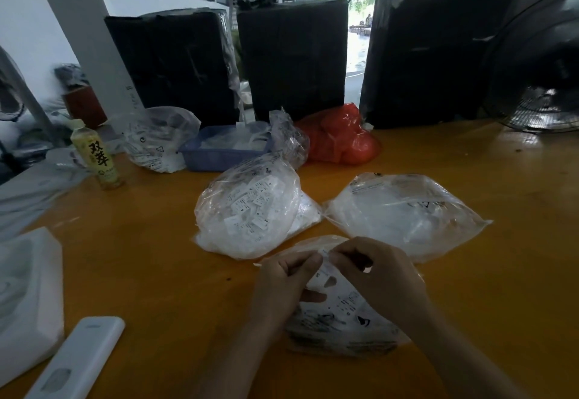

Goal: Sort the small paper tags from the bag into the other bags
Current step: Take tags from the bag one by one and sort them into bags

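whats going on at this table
A person is working on a clear bag lying on the orange table. Both the left hand and right hand pinch its top edge. Two fuller clear bags, one showing paper tags and another beside it, lie just beyond.

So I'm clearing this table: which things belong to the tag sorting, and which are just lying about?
Job: bag in both hands, left hand, right hand, tag-filled bag, flat clear bag.
Lying about: drink bottle, blue tray, red bag, fan.

Bags on the tabletop (156,273)
Near bag (341,314) lies before two bags (247,210) (404,213); tray (219,154) behind, boxes (294,53) rearmost.
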Tool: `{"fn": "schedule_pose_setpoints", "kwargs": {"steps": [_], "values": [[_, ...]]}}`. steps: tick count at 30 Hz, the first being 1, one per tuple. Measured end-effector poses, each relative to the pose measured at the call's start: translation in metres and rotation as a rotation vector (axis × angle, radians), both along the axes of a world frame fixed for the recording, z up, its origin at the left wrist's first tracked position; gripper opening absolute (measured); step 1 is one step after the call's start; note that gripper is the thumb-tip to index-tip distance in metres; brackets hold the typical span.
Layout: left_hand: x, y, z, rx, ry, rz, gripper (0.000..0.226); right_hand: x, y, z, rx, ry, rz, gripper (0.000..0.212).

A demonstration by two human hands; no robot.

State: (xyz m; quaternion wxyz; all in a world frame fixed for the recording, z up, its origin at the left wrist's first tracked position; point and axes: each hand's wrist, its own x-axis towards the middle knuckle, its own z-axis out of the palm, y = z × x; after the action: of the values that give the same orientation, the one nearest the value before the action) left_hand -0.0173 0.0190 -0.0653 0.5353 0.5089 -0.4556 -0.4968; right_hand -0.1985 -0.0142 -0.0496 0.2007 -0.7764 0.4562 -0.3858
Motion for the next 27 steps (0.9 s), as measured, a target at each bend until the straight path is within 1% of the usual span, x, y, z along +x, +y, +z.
{"fn": "schedule_pose_setpoints", "kwargs": {"steps": [2,5,7,9,11,13,15,16,18,20,21,23,24,25,27], "values": [[0.001,0.0,0.001,0.006,0.001,0.014,0.017,0.001,0.001,0.001,-0.002,0.016,0.03,0.018],[0.001,-0.002,0.0,0.02,0.01,0.012,0.022,-0.002,-0.003,-0.002,0.014,0.072,-0.001,0.02],[0.0,-0.001,0.001,0.001,-0.027,0.007,0.026,-0.003,-0.005,-0.002,0.034,0.087,-0.007,0.02],[0.001,0.0,0.001,-0.031,-0.101,-0.002,0.026,-0.003,-0.005,0.001,0.044,0.069,0.004,0.017],[0.002,-0.001,0.003,-0.074,-0.188,-0.024,0.022,-0.005,-0.004,0.004,0.053,0.036,0.009,0.014],[0.005,-0.002,0.008,-0.115,-0.303,-0.019,0.026,-0.009,-0.005,0.01,0.083,-0.018,0.0,0.014],[0.009,-0.004,0.018,-0.181,-0.422,0.058,0.032,-0.018,-0.014,0.013,0.107,-0.067,-0.057,0.016],[0.012,-0.007,0.024,-0.225,-0.475,0.122,0.035,-0.024,-0.022,0.013,0.091,-0.055,-0.126,0.017],[0.028,-0.017,0.036,-0.326,-0.574,0.3,0.039,-0.041,-0.046,0.013,0.05,0.082,-0.307,0.021],[0.049,-0.033,0.047,-0.386,-0.735,0.49,0.039,-0.059,-0.072,0.009,0.074,0.318,-0.435,0.026],[0.058,-0.042,0.049,-0.378,-0.826,0.551,0.039,-0.066,-0.083,0.005,0.125,0.439,-0.454,0.029],[0.073,-0.059,0.047,-0.31,-1.006,0.571,0.036,-0.073,-0.095,-0.004,0.234,0.619,-0.406,0.037],[0.079,-0.067,0.042,-0.247,-1.1,0.547,0.032,-0.073,-0.097,-0.008,0.273,0.662,-0.357,0.041],[0.082,-0.073,0.037,-0.171,-1.203,0.516,0.029,-0.071,-0.098,-0.013,0.29,0.675,-0.317,0.042],[0.084,-0.082,0.029,-0.025,-1.424,0.413,0.028,-0.069,-0.1,-0.018,0.255,0.665,-0.29,0.039]]}}
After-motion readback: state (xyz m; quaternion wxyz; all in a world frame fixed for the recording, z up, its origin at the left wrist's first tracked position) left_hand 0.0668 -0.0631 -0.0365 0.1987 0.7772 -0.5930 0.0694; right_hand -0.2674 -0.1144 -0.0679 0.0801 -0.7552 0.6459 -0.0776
